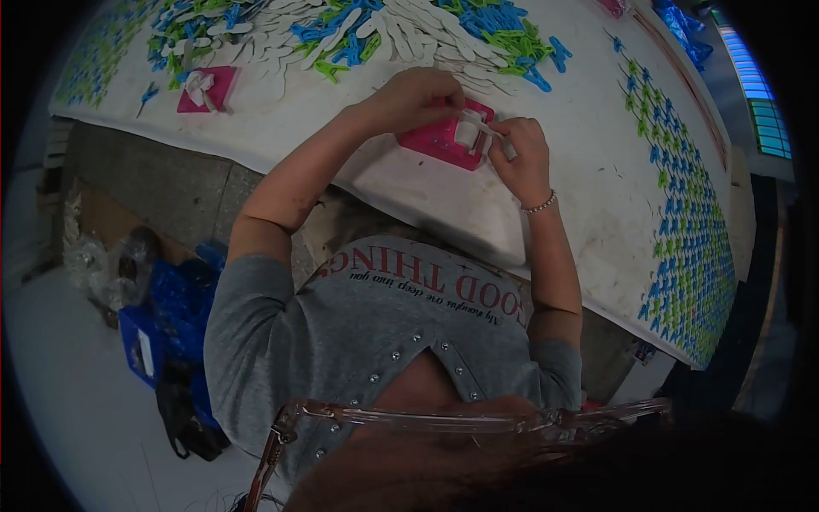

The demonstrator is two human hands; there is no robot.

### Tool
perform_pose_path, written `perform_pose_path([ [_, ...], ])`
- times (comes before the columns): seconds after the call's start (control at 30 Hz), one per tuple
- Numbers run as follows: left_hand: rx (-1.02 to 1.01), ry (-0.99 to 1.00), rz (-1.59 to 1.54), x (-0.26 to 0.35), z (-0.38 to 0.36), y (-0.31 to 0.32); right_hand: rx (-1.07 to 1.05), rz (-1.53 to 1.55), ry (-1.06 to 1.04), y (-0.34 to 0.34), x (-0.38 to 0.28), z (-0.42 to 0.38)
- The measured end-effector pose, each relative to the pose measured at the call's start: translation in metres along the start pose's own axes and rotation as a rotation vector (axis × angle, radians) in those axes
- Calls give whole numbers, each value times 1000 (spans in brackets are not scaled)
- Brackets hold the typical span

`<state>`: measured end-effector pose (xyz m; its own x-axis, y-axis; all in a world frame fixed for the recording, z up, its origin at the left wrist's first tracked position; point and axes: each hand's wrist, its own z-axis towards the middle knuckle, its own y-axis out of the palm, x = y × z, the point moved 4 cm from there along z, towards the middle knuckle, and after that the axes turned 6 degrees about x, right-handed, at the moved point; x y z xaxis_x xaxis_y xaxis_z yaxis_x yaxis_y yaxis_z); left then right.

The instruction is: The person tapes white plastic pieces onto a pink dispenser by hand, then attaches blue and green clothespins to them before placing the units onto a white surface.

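A pink holder (431, 141) with a white, roll-like piece (467, 133) on it lies on the white table in front of me. My left hand (421, 102) is at its far left edge, fingers curled and pinched together; whatever they hold is hidden. From the right, my right hand (522, 154) pinches a thin white strip (488, 129) beside the roll-like piece. Just beyond my hands lies a pile of flat white sticks (401, 38), with blue and green clothespins (520, 51) heaped on and around it.
A second pink holder (220, 85) with crumpled white material stands on the left. Rows of blue and green clothespins (682, 222) cover the table's right side, more (107, 55) the far left. Blue plastic bags (179, 299) lie on the floor at left.
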<state>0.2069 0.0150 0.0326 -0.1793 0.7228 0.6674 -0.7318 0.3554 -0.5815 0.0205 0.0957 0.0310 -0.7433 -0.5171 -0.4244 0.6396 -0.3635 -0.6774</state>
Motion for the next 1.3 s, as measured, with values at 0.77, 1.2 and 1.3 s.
perform_pose_path([
  [0.77,79,-45,-162,5,9,12,119,744,485,31,11,4],
  [1.2,36,-102,-301,6,10,-6,-83,441,391,21,9,6],
  [1.3,38,-99,-242,-3,2,4,-189,282,334,11,12,5],
])
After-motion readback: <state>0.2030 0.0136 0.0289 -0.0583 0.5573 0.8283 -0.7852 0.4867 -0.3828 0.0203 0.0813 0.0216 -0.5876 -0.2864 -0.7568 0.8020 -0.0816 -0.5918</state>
